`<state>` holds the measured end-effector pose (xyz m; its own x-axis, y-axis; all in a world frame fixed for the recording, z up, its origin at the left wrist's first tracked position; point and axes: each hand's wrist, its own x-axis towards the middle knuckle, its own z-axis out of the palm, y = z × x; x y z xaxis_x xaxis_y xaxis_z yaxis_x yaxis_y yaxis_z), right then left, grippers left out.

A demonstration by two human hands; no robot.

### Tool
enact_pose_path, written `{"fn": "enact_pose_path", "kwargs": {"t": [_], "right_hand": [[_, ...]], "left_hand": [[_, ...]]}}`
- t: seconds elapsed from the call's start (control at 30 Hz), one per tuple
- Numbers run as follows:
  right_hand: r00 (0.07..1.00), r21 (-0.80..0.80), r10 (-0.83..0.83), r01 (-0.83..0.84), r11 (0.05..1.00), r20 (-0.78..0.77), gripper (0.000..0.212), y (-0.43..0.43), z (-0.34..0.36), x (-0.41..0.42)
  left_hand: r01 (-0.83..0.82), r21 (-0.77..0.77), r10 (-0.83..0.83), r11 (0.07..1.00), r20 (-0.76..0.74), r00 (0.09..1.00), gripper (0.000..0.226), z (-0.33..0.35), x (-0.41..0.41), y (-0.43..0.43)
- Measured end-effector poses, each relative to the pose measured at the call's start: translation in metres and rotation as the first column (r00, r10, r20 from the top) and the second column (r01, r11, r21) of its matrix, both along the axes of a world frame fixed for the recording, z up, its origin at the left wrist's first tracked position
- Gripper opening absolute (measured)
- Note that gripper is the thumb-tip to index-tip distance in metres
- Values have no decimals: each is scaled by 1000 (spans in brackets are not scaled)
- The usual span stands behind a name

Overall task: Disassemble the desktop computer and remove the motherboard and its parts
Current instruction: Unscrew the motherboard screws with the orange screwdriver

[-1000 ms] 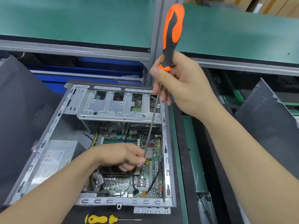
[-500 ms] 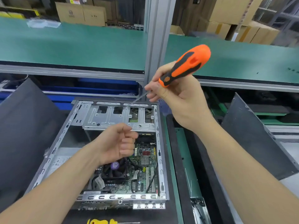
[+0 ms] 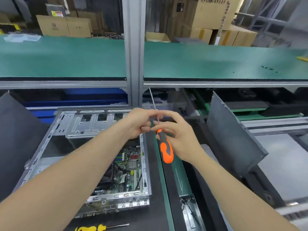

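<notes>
Since the earlier frame the orange screwdriver (image 3: 165, 151) has turned over: its handle pointed up and to the right, and now it points down toward the person, with the thin shaft going up and away. Also the left hand (image 3: 140, 121) has come up from above the motherboard to meet the right hand (image 3: 180, 136).

From the head camera, both hands are together over the right edge of the computer case (image 3: 66, 129). The right hand grasps the screwdriver at the top of the handle, where the shaft begins, with thumb and fingers curled around it. The left hand is just beside it, fingers curled, with the tips at the shaft; I cannot tell if they pinch the shaft or only touch it. The open case lies below and left of the hands, partly under the left forearm. The motherboard (image 3: 131, 165) is inside it, below the left wrist. A dark metal panel (image 3: 233, 137) leans to the right of the right hand. A yellow screwdriver (image 3: 93, 228) lies below the left forearm, in front of the case.
</notes>
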<state>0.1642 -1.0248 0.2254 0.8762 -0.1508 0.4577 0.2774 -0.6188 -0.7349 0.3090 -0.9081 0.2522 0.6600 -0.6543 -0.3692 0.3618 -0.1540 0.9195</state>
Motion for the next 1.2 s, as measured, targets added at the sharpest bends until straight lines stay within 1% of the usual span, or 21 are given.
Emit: {"fn": "enact_pose_path", "kwargs": {"t": [0.03, 0.07, 0.1, 0.13, 0.17, 0.2, 0.23, 0.3, 0.37, 0.43, 0.47, 0.5, 0.57, 0.6, 0.63, 0.7, 0.77, 0.87, 1.0, 1.1, 1.2], "right_hand": [[999, 156, 14, -8, 988, -35, 48, -3, -11, -6], [997, 342, 52, -27, 939, -64, 50, -6, -22, -12], [990, 547, 107, -41, 836, -91, 45, -8, -33, -18], [979, 743, 171, -30, 668, -113, 38, -9, -43, -23], [967, 873, 214, 18, 487, -139, 35, -9, -54, -26], [956, 926, 224, 96, 366, -187, 39, -9, -65, -29], [941, 926, 211, 187, 327, -264, 45, -9, -77, -31], [896, 862, 158, 331, 385, -415, 47, -6, -95, -33], [864, 806, 118, 397, 439, -490, 37, -2, -111, -33], [836, 752, 74, 447, 484, -544, 26, 3, -125, -34], [816, 720, 54, 473, 508, -575, 23, 7, -133, -34], [794, 683, 33, 499, 534, -606, 21, 12, -139, -34], [737, 589, -13, 550, 592, -675, 20, 25, -153, -36], [706, 534, -42, 572, 623, -707, 21, 31, -158, -37], [679, 480, -72, 586, 652, -731, 22, 37, -162, -38], [648, 389, -140, 601, 699, -749, 26, 47, -164, -38], [632, 286, -214, 592, 753, -745, 29, 51, -161, -36], [627, 183, -235, 528, 829, -743, 26, 56, -159, -33], [622, 125, -244, 489, 863, -744, 26, 56, -161, -33], [600, 189, -167, 484, 855, -782, 25, 47, -159, -32], [605, 313, -62, 494, 811, -794, 10, 38, -155, -28]], "left_hand": [[-22, 86, 15, 996, 87, 996, 17, -5, 0, -8], [-45, 190, 8, 981, 192, 981, 19, -11, 1, -15], [-58, 302, -39, 952, 304, 952, 20, -16, 2, -21], [-55, 399, -119, 915, 398, 909, 21, -21, 2, -26], [-48, 478, -208, 877, 467, 859, 23, -26, 1, -31], [-47, 552, -297, 832, 516, 803, 26, -32, -1, -35], [-59, 624, -385, 779, 550, 741, 29, -39, -3, -40], [-117, 730, -531, 673, 588, 610, 28, -56, -10, -49], [-167, 778, -628, 606, 597, 499, 12, -68, -20, -58], [-179, 812, -687, 555, 569, 452, 9, -76, -27, -65], [-135, 829, -691, 543, 532, 490, 13, -79, -29, -67], [-44, 832, -667, 553, 473, 575, 19, -82, -30, -70], [190, 721, -509, 666, 253, 823, 25, -88, -33, -70], [241, 635, -385, 734, 97, 918, 28, -88, -37, -68], [243, 567, -272, 787, -34, 962, 32, -89, -40, -64], [221, 486, -141, 846, -196, 970, 37, -93, -43, -60], [239, 441, -123, 865, -275, 954, 39, -95, -44, -59], [215, 432, -69, 876, -328, 942, 32, -94, -45, -61], [158, 376, -1, 913, -385, 923, 30, -99, -38, -61], [144, 349, 11, 926, -406, 914, 42, -99, -33, -63], [138, 366, 22, 920, -402, 915, 47, -100, -31, -66]]}}
